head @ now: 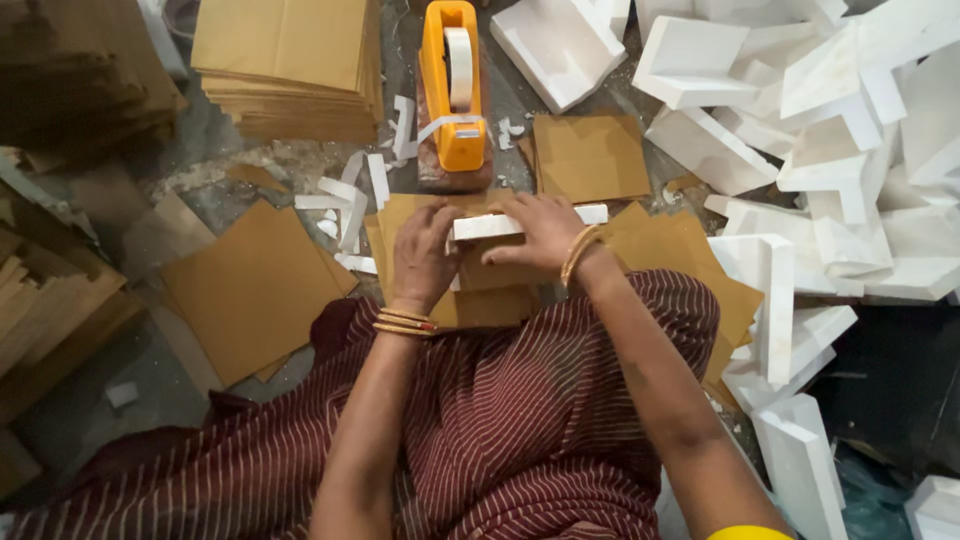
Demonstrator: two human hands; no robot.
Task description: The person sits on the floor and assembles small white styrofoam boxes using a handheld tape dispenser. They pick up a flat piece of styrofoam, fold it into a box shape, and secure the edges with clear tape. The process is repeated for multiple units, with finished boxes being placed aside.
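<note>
A white foam strip (480,226) lies across brown cardboard sheets (490,300) on my lap. My left hand (422,255) rests on its left end and presses down on the cardboard beneath. My right hand (540,232) covers the middle of the strip, fingers curled over its top edge; the strip's right end (592,213) sticks out past my fingers. Both wrists wear gold bangles. An orange tape dispenser (455,85) with a white tape roll stands just beyond my hands.
A tall stack of brown cardboard sheets (290,65) sits far left. Loose sheets (255,290) lie at my left and one square (590,155) at the right. White foam corner pieces (800,130) pile up along the right. Torn white tape bits (345,195) litter the grey floor.
</note>
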